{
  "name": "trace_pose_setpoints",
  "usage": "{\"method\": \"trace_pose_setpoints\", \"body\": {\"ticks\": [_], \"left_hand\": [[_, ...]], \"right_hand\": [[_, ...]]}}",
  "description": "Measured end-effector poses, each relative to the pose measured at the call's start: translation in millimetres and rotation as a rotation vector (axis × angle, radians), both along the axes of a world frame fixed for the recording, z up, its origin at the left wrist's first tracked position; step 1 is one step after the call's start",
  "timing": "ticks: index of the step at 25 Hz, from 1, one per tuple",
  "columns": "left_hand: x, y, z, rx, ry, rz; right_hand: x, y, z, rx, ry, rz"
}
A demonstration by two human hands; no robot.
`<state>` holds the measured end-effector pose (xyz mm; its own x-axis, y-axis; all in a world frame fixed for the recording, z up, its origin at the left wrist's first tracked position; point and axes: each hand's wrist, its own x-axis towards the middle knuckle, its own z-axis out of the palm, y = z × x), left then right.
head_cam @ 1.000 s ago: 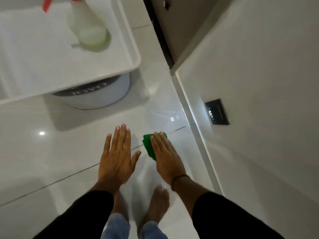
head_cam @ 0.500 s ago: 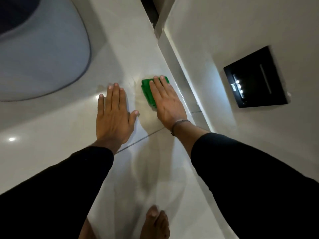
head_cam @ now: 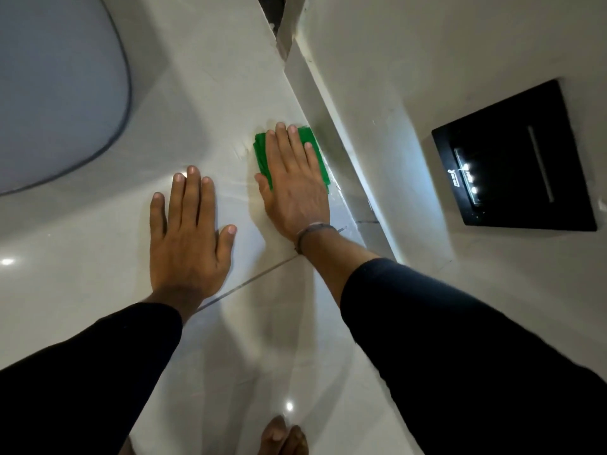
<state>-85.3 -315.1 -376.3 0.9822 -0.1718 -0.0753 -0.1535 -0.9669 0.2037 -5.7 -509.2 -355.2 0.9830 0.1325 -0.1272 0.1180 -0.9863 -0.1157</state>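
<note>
A folded green cloth [head_cam: 261,152] lies flat on the glossy white tiled floor [head_cam: 82,244], close to the skirting of the wall on the right. My right hand [head_cam: 295,185] presses it down with straight fingers, covering most of it. My left hand [head_cam: 187,234] rests flat on the bare floor just left of the cloth, fingers straight and together. Both arms wear dark sleeves, and a thin band circles my right wrist.
A large grey rounded object [head_cam: 56,87] fills the upper left. The white wall [head_cam: 443,60] on the right carries a black panel [head_cam: 515,159] with small lights. A dark gap [head_cam: 272,8] opens at the top. My bare foot [head_cam: 282,436] shows at the bottom edge.
The view has dropped closer to the floor. My right hand has pushed the green cloth rightward, up to the skirting. My left hand stays flat on the floor.
</note>
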Motion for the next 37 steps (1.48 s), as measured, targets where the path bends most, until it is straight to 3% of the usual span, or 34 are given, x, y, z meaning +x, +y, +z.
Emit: {"method": "trace_pose_setpoints", "body": {"ticks": [8,14,29,37], "left_hand": [[0.7,1.3,0.6,-0.021,-0.022,0.001],[0.1,2.7,-1.3,-0.034,-0.031,0.002],[-1.2,2.9,-2.5,-0.041,-0.017,0.005],[0.0,1.6,-2.1,-0.035,-0.013,-0.005]], "right_hand": [[13.9,-2.6,-1.5,0.121,-0.033,-0.080],[-51.4,-28.5,13.7,0.272,0.080,-0.184],[-296.9,-128.6,16.3,0.146,0.220,-0.227],[-261.9,-123.7,15.8,0.042,0.232,-0.128]]}}
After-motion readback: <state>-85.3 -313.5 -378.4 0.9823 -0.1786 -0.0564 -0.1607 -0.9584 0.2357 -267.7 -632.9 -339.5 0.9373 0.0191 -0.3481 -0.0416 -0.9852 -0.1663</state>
